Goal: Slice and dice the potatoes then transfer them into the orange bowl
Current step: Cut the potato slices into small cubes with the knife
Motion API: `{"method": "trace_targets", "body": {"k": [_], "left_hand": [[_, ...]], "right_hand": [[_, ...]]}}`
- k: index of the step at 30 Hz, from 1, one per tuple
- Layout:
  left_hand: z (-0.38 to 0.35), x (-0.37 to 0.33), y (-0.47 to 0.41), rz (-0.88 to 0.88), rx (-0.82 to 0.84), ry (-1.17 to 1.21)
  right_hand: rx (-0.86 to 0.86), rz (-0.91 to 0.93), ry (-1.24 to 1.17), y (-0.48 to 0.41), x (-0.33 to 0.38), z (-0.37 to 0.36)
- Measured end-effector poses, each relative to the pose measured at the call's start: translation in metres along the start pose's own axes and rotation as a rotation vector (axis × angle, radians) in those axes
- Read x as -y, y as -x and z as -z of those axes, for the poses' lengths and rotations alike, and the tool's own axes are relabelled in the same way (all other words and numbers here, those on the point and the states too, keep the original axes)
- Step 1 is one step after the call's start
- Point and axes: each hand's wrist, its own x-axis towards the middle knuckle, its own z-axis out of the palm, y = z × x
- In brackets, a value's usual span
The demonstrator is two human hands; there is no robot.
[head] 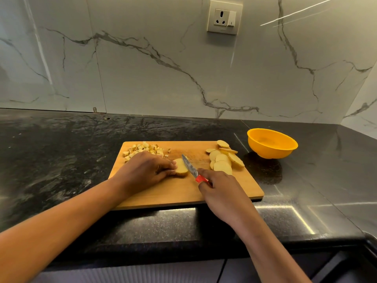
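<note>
Two bare forearms enter from the lower edge and reach over the front lip of the dark stone counter (61, 150). A wooden cutting board (173, 193) lies flat on the counter, its near edge close to the lip. The right hand (221, 193) is over the board's near right portion, fingers curled tightly round the red handle of a small knife (190, 168); the forefinger lies along the top of the handle. The blade points away and to the left, its edge set against the right face of a potato piece (181, 169) at mid-board. The left hand (146, 170) is on the left side of that piece, fingers bent and fingertips bearing on it, holding it down on the board; the part beneath the fingers is hidden. On the board's right portion, beyond the right hand, lies an overlapping heap of potato slices (223, 160), skin visible at their rims. At the far left corner of the board, behind the left hand, is a pile of diced potato (142, 150). The orange bowl (269, 153) stands upright on the counter just beyond the board's far right corner, apart from it. Behind runs a white marble-veined wall (142, 78) carrying a socket plate (224, 17).
</note>
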Motion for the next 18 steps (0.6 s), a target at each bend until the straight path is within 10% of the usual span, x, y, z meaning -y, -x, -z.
{"method": "trace_targets", "body": {"k": [10, 18], "left_hand": [[0.002, -0.002, 0.0, 0.0, -0.001, 0.009], [0.002, 0.001, 0.001, -0.027, 0.001, 0.001]], "right_hand": [[0.213, -0.333, -0.667, 0.004, -0.001, 0.011], [-0.061, 0.067, 0.158, 0.011, 0.006, 0.003]]}}
